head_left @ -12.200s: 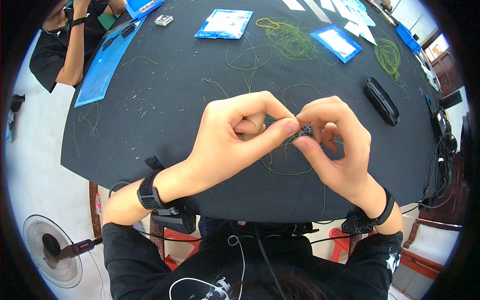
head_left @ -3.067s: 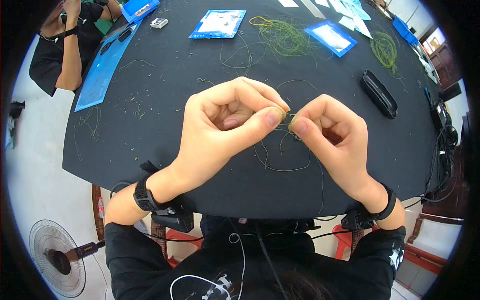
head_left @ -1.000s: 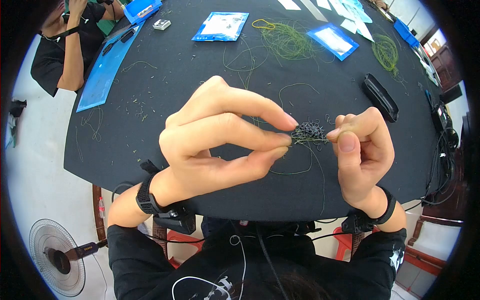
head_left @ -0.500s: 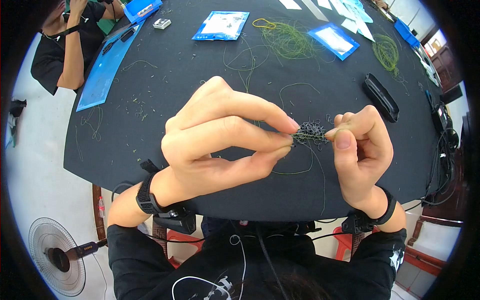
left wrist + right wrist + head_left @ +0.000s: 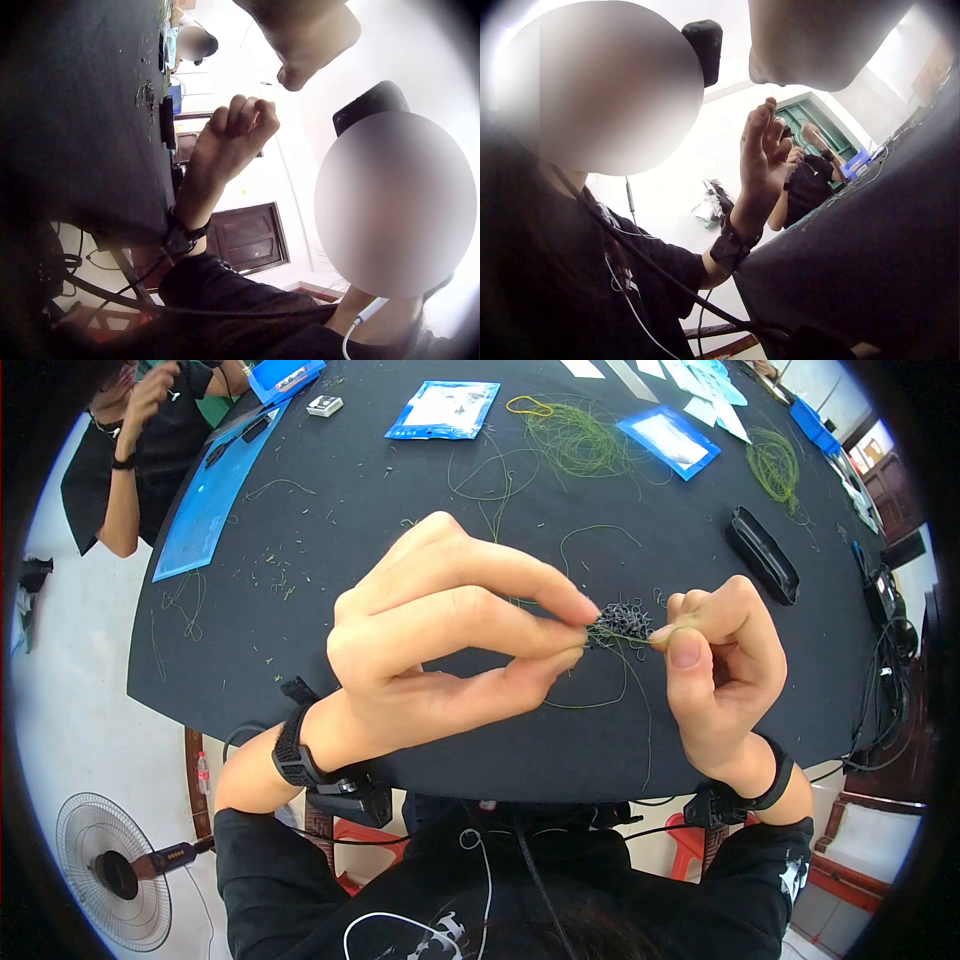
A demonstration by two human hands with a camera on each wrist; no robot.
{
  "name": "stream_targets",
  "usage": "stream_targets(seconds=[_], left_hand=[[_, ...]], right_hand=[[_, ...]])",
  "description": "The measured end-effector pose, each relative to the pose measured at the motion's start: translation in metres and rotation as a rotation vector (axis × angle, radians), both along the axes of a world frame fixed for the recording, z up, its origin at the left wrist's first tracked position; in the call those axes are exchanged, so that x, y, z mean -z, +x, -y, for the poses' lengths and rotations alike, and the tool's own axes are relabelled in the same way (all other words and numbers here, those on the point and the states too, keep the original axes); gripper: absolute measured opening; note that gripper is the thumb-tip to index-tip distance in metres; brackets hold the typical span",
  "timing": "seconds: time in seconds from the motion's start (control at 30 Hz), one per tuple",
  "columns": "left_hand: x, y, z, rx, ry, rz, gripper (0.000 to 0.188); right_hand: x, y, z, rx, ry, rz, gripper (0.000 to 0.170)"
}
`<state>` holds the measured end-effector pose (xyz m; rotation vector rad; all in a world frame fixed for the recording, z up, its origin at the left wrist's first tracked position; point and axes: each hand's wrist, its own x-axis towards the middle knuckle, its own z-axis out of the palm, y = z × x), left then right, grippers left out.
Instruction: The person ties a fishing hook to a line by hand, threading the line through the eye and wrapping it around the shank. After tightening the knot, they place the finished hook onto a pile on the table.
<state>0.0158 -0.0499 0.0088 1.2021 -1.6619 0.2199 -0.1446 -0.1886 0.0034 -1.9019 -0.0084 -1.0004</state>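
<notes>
Along the left edge of the counter (image 5: 500, 772) lies a blue strip (image 5: 205, 510). Then comes my left hand (image 5: 450, 625), thumb and finger pinching one end of a short stretch of green line (image 5: 632, 639); beyond it, a blue-and-white packet (image 5: 443, 410) lies toward the far edge. The line spans the gap between my hands, above a heap of small dark hooks (image 5: 624, 618). My right hand (image 5: 728, 660) pinches its other end. Nearer the right edge sits a black tray (image 5: 763, 555).
</notes>
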Motion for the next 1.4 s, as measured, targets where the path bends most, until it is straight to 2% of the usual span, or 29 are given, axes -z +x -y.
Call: stream_targets(seconds=[0.23, 0.33, 0.37, 0.47, 0.53, 0.67, 0.87, 1.2, 1.27, 1.3, 1.37, 1.4], left_hand=[[0.002, -0.001, 0.002, 0.057, 0.012, -0.082, 0.014], [0.002, -0.003, 0.002, 0.127, 0.071, -0.125, 0.015], [0.002, -0.004, 0.002, 0.120, 0.092, -0.166, 0.016], [0.004, -0.003, 0.002, 0.107, 0.106, -0.209, 0.016], [0.004, -0.002, 0.002, 0.103, 0.097, -0.208, 0.016], [0.005, -0.002, 0.003, 0.076, 0.085, -0.166, 0.016], [0.003, -0.004, 0.004, 0.056, 0.086, -0.120, 0.019], [0.003, -0.005, 0.006, 0.055, 0.069, -0.056, 0.021], [0.002, -0.005, 0.007, 0.080, 0.076, -0.050, 0.021], [0.002, -0.005, 0.007, 0.104, 0.083, -0.044, 0.021], [0.002, -0.007, 0.007, 0.142, 0.086, -0.063, 0.021], [0.002, -0.009, 0.006, 0.176, 0.087, -0.080, 0.021]], right_hand=[[-0.001, 0.005, -0.001, -0.012, -0.033, -0.135, 0.009], [0.000, 0.011, -0.006, -0.135, 0.082, -0.502, 0.010], [-0.001, 0.012, -0.007, -0.174, -0.007, -0.498, 0.008], [-0.001, 0.009, -0.010, -0.247, -0.075, -0.453, 0.008], [0.000, 0.008, -0.012, -0.303, -0.298, -0.263, 0.011], [-0.001, 0.003, -0.010, -0.248, -0.481, -0.174, 0.015], [-0.011, 0.000, -0.008, -0.190, -0.573, -0.066, 0.021], [-0.014, -0.004, -0.004, -0.180, -0.508, -0.019, 0.023], [-0.014, -0.004, 0.000, -0.107, -0.466, 0.009, 0.024], [-0.016, -0.002, 0.003, -0.108, -0.403, -0.010, 0.018], [-0.007, 0.005, 0.004, 0.088, -0.294, 0.034, 0.008], [-0.011, 0.006, 0.003, 0.093, -0.167, -0.126, 0.001]])
